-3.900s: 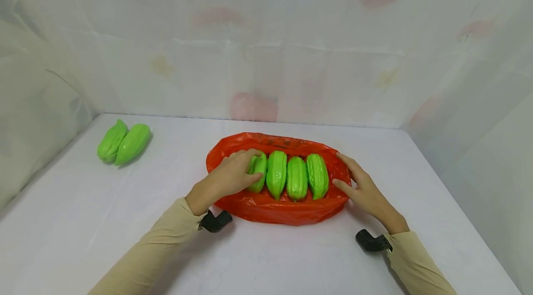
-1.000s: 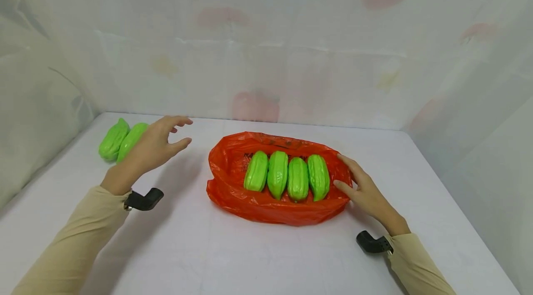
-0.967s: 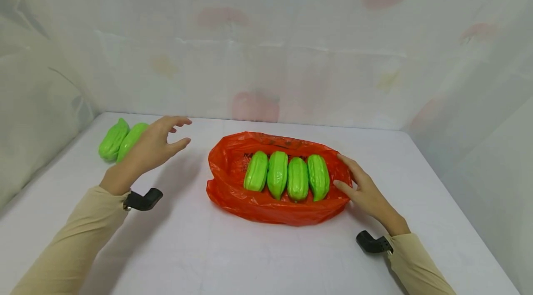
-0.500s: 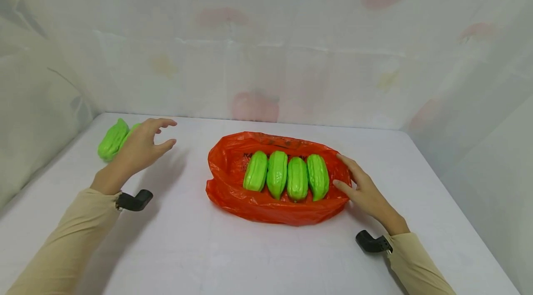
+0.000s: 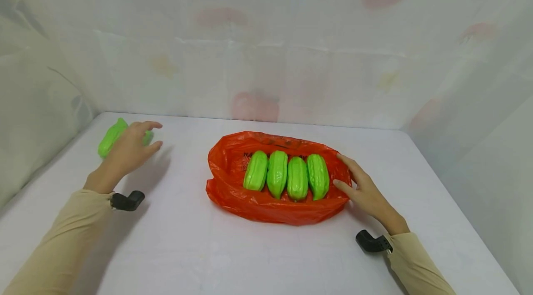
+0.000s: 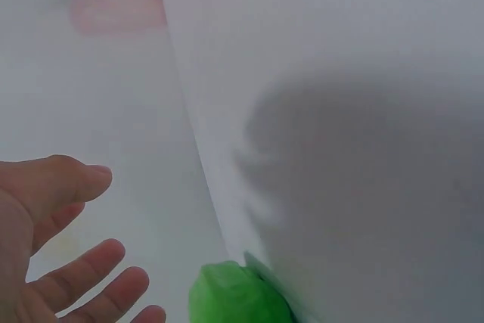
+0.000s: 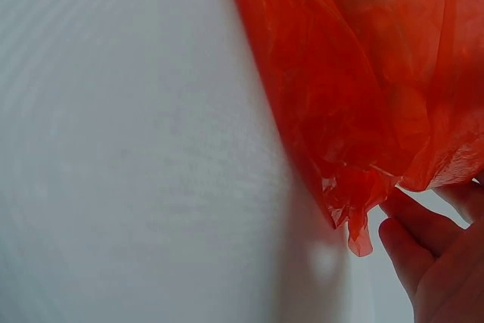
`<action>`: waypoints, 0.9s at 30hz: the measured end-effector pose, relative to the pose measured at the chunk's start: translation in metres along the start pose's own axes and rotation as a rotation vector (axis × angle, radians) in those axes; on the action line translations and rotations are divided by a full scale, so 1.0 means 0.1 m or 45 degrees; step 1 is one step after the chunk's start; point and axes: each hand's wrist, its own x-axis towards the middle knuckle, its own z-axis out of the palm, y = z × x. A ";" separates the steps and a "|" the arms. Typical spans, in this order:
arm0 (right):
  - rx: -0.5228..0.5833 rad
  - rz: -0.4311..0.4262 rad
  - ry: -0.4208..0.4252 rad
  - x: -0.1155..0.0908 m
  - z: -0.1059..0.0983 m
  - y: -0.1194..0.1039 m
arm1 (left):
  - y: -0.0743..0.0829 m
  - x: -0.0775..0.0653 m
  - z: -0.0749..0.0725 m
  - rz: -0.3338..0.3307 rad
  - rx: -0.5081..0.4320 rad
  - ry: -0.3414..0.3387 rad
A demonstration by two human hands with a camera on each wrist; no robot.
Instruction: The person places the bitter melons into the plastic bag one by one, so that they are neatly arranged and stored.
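Observation:
My left hand [image 5: 127, 149], fingers spread and thumb apart, hovers at the far left over a pair of glossy, ridged green gourd-like pieces. One green piece [image 5: 109, 141] shows beyond the hand; the other [image 5: 147, 137] is mostly hidden behind it. In the left wrist view, a green piece [image 6: 238, 296] lies below the spread fingers, apart from them. At the table's middle lies a red plastic bag [image 5: 276, 212], mouth open, with several similar green pieces [image 5: 276, 174] side by side inside. My right hand [image 5: 370, 195] touches the bag's right rim, thumb and fingers spread apart.
A white-covered table [image 5: 250, 258] carries everything. A pale printed curtain [image 5: 316, 73] rises behind its back edge and along both sides. Black camera mounts [image 5: 128, 200] sit on both wrists, close above the table.
My left hand has come away from a green piece in the bag and moved left to the pair, drifting further left over the last second. The right hand stays at the bag.

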 end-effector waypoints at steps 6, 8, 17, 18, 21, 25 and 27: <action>0.006 -0.003 0.001 0.01 0.00 0.00 | -0.13 0.02 -0.04 -0.037 0.067 0.038; 0.005 -0.001 0.001 0.01 0.00 0.00 | -0.18 0.02 -0.06 -0.066 0.091 0.047; 0.020 0.008 -0.001 0.01 -0.01 -0.01 | -0.31 0.01 -0.07 -0.134 0.038 0.045; 0.018 0.008 -0.001 0.01 -0.01 -0.01 | -0.32 0.01 -0.07 -0.144 0.035 0.037; 0.011 0.003 0.000 0.00 0.00 -0.01 | -0.35 0.00 -0.07 -0.177 0.045 0.010; 0.007 -0.007 0.000 0.00 0.00 -0.02 | -0.39 0.00 -0.06 -0.199 0.066 -0.010; 0.007 -0.004 0.002 0.00 0.00 -0.02 | -0.41 0.01 -0.05 -0.193 0.069 0.000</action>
